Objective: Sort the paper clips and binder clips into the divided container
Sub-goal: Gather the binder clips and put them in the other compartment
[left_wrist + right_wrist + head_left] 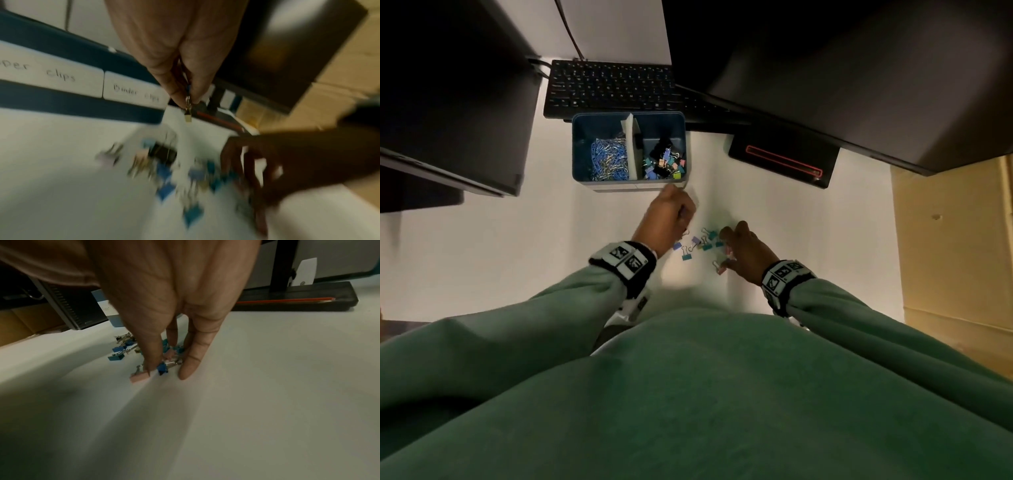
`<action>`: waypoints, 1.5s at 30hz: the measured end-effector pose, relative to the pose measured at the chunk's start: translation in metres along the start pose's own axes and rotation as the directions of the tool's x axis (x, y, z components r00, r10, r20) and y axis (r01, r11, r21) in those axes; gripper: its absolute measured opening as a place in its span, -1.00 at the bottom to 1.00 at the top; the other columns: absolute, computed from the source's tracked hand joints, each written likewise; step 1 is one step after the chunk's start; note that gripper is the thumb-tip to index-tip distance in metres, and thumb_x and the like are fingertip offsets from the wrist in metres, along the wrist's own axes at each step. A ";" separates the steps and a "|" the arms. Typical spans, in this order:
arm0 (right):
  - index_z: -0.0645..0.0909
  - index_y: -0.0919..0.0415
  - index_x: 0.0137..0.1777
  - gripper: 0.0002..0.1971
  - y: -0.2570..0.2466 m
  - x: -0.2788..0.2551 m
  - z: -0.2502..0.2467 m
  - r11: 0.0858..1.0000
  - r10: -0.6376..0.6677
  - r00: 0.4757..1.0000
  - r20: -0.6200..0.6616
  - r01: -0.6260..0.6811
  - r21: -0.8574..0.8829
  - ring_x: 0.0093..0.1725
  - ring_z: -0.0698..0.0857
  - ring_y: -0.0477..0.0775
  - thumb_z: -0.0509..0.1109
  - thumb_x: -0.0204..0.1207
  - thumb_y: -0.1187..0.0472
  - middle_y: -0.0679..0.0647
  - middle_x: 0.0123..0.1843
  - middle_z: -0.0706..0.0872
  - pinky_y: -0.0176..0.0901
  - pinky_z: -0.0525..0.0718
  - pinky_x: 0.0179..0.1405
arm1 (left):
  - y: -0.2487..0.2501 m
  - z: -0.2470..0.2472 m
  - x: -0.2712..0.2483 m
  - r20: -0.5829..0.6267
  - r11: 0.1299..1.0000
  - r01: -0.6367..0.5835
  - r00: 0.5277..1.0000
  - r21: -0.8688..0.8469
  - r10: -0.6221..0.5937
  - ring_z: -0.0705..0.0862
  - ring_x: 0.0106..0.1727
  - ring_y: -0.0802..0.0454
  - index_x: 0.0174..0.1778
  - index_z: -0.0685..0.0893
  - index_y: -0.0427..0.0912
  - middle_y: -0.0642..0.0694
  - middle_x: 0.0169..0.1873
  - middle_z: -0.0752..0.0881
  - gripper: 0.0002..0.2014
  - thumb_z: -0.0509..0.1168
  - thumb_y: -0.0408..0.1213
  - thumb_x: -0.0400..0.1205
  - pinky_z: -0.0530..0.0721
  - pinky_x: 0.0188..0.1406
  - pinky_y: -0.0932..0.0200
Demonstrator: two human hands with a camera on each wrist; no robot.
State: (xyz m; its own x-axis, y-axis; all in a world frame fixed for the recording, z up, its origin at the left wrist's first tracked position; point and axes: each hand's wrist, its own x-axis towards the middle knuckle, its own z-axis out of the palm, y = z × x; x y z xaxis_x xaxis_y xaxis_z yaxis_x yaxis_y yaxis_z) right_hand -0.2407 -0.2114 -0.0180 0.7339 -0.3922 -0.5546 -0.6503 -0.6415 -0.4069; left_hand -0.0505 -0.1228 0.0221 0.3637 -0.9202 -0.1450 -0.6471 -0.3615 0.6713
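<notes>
Labels reading "clips" show only at the left wrist, where the left hand pinches a clip; right fingers straddle a blue clip.

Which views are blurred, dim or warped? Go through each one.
Head view: dim, wide-angle bend at the edges, left hand slightly smeared. Left wrist view: heavy motion blur over the clips on the desk, though the container labels stay readable. Right wrist view: sharpest near the fingers, soft shadows fan across the desk.
</notes>
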 end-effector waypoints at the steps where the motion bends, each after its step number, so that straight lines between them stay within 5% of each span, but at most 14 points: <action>1: 0.36 0.21 0.36 -0.41 -0.002 0.002 0.000 1.000 0.003 1.000 -0.001 -0.003 0.023 -0.01 0.62 0.35 0.53 0.43 0.06 0.27 0.19 0.38 0.21 0.70 0.05 | 0.005 -0.010 0.009 -0.070 1.000 0.018 0.997 -0.022 -0.020 0.64 -0.15 0.05 -0.14 0.69 -0.26 -0.15 0.00 0.61 -0.90 0.27 -0.44 0.63 0.70 -0.03 0.27; 4: 0.40 0.26 0.30 -0.53 -0.006 0.007 -0.001 0.999 0.016 1.000 0.003 -0.016 0.044 -0.04 0.63 0.35 0.45 0.49 0.11 0.28 0.19 0.38 0.12 0.67 0.03 | 0.010 -0.039 0.039 -0.206 0.993 0.099 0.972 -0.060 -0.109 0.62 -0.10 0.14 -0.08 0.66 -0.23 -0.12 0.08 0.58 -0.93 0.27 -0.35 0.66 0.67 0.02 0.39; 9: 0.41 0.29 0.28 -0.52 -0.011 0.011 -0.005 0.998 0.059 0.998 0.001 -0.059 0.030 0.00 0.64 0.36 0.48 0.43 0.19 0.29 0.25 0.33 0.07 0.69 0.04 | -0.001 -0.049 0.051 -0.197 0.990 0.131 0.973 0.056 -0.117 0.55 0.21 -0.04 0.19 0.60 -0.18 -0.19 0.22 0.49 -0.74 0.38 -0.28 0.60 0.53 0.40 0.10; 13: 0.37 0.29 0.27 -0.44 -0.011 0.014 -0.006 0.994 0.086 0.996 0.013 -0.087 0.070 -0.03 0.63 0.37 0.55 0.35 0.20 0.28 0.18 0.39 0.05 0.62 -0.09 | -0.003 -0.024 0.004 -0.064 0.986 0.036 0.998 0.162 -0.026 0.61 0.10 -0.05 0.22 0.55 -0.11 -0.16 0.23 0.49 -0.73 0.33 -0.24 0.61 0.68 0.15 0.00; 16: 0.43 0.31 0.20 -0.59 -0.010 0.016 -0.009 0.992 0.085 0.996 -0.002 -0.084 0.098 -0.05 0.63 0.34 0.46 0.43 0.22 0.26 0.14 0.45 -0.01 0.56 -0.13 | -0.022 0.003 -0.026 0.117 0.941 0.160 0.972 0.298 -0.203 0.52 0.21 -0.23 0.42 0.40 -0.01 -0.24 0.31 0.39 -0.50 0.34 -0.04 0.58 0.70 -0.03 -0.15; 19: 0.59 0.33 0.02 -0.83 -0.007 0.020 -0.015 0.987 0.061 0.996 -0.062 -0.051 0.154 -0.07 0.64 0.31 0.39 0.48 0.27 0.26 0.05 0.59 -0.01 0.61 -0.12 | -0.031 0.021 -0.029 0.135 0.892 0.214 0.948 0.398 -0.288 0.47 0.19 -0.30 0.46 0.29 0.06 -0.28 0.29 0.34 -0.39 0.32 0.14 0.54 0.69 -0.09 -0.20; 26: 0.67 0.30 -0.06 -0.91 -0.047 0.038 -0.085 0.783 0.074 0.982 -0.171 0.049 0.620 -0.25 0.76 0.03 0.39 0.46 0.40 0.11 -0.21 0.76 -0.29 0.72 -0.25 | -0.023 0.031 -0.013 0.165 0.916 0.222 0.943 0.335 -0.289 0.62 -0.05 -0.22 0.44 0.39 -0.08 -0.27 0.18 0.37 -0.50 0.29 -0.31 0.57 0.72 -0.15 -0.10; 28: 0.65 0.29 -0.09 -0.93 -0.071 0.054 -0.103 0.729 0.048 0.957 -0.287 0.163 0.665 -0.24 0.77 0.06 0.38 0.47 0.40 0.17 -0.20 0.77 -0.22 0.78 -0.24 | -0.022 0.027 -0.013 0.184 0.938 0.248 0.938 0.243 -0.295 0.62 -0.26 -0.14 0.32 0.47 -0.16 -0.25 0.12 0.37 -0.61 0.28 -0.37 0.56 0.73 -0.12 -0.05; 31: 0.64 0.24 -0.06 -0.92 -0.097 0.077 -0.115 0.738 -0.027 0.925 -0.378 0.274 0.617 -0.15 0.73 0.11 0.37 0.48 0.36 0.17 -0.12 0.73 -0.08 0.76 -0.18 | -0.021 0.021 -0.015 0.189 0.952 0.252 0.940 0.172 -0.283 0.65 -0.20 -0.24 0.22 0.54 -0.18 -0.27 0.06 0.41 -0.67 0.30 -0.43 0.53 0.70 -0.05 -0.03; 35: 0.56 0.18 0.24 -0.74 -0.097 0.080 -0.114 0.842 -0.183 0.919 -0.349 0.330 0.427 0.02 0.62 0.01 0.38 0.56 0.24 0.09 0.18 0.55 -0.31 0.57 -0.05 | -0.015 0.004 -0.018 0.123 0.974 0.222 0.966 0.048 -0.226 0.64 -0.15 -0.24 0.19 0.60 -0.16 -0.27 0.01 0.50 -0.64 0.38 -0.47 0.47 0.66 -0.02 0.05; 39: 0.49 0.10 0.29 -0.69 -0.057 0.049 -0.099 0.893 -0.142 0.906 -0.398 0.291 0.343 0.02 0.66 0.01 0.37 0.57 0.25 0.09 0.25 0.49 -0.09 0.71 0.02 | 0.000 -0.038 -0.004 -0.050 0.977 0.194 0.979 -0.089 -0.199 0.59 -0.03 0.00 0.18 0.61 -0.07 -0.18 0.10 0.55 -0.65 0.43 -0.41 0.51 0.60 0.05 0.25; 41: 0.40 0.06 0.36 -0.56 -0.033 0.032 -0.082 0.954 -0.066 0.959 -0.275 0.141 0.264 -0.04 0.68 0.08 0.44 0.53 0.15 0.11 0.27 0.43 0.06 0.73 0.03 | 0.002 -0.056 0.013 -0.138 0.974 0.181 0.970 -0.138 -0.200 0.58 -0.08 0.03 0.18 0.59 -0.02 -0.17 0.05 0.55 -0.65 0.44 -0.37 0.51 0.67 0.05 0.19; 45: -0.04 -0.07 0.62 0.12 -0.008 0.012 -0.036 1.000 0.021 0.997 0.081 -0.020 -0.022 0.20 0.62 0.32 0.67 0.21 -0.06 0.30 0.48 0.16 0.13 0.69 0.20 | 0.007 -0.063 0.031 -0.259 0.982 0.177 0.948 -0.060 -0.187 0.50 0.11 0.07 0.41 0.46 -0.03 -0.23 0.23 0.43 -0.41 0.47 -0.36 0.47 0.54 0.33 0.23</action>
State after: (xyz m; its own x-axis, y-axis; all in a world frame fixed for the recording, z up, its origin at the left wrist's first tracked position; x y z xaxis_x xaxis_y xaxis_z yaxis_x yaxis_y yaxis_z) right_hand -0.2196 -0.2349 0.0049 0.7016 -0.3512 -0.6199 -0.6601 -0.6480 -0.3799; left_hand -0.0016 -0.1440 0.0682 0.6392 -0.7655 -0.0743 -0.5312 -0.5093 0.6771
